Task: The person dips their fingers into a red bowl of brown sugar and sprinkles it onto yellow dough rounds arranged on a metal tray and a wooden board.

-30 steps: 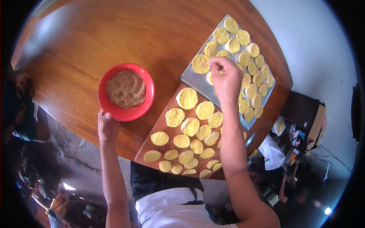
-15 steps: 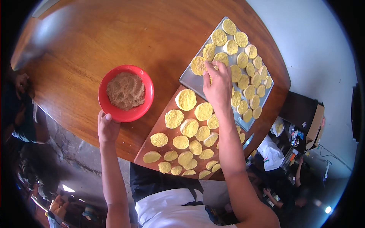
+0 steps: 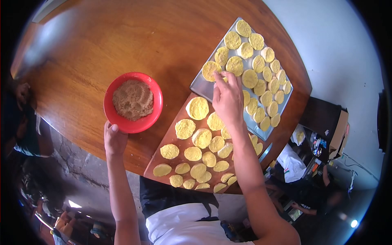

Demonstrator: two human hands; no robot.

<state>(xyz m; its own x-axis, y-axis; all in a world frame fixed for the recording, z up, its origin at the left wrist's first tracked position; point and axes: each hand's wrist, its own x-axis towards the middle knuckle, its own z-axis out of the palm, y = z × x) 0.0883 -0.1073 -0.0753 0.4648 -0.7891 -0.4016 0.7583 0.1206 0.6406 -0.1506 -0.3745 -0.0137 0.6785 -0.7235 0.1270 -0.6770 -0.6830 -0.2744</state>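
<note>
My right hand [image 3: 227,99] reaches over the wooden board [image 3: 178,144] to the near-left part of the metal tray [image 3: 199,85]. Its fingers are spread and point down at the tray, between round yellow dough discs [image 3: 234,65]; I see nothing between them. Several more yellow discs [image 3: 197,108] lie on the board. At the table's near edge my left hand [image 3: 114,139] has its thumb against the near rim of the red bowl [image 3: 109,114] of brown crumbs; its fingers are hidden.
The round wooden table [image 3: 122,41] carries the bowl, board and tray. The tray reaches close to the table's right edge. Below the table are a bare floor and clutter at the right. A person's arm [image 3: 20,92] shows at the far left.
My right hand has slid a little left and nearer over the tray, and the pale disc seen under its fingers a second ago no longer shows. My left hand stays at the bowl.
</note>
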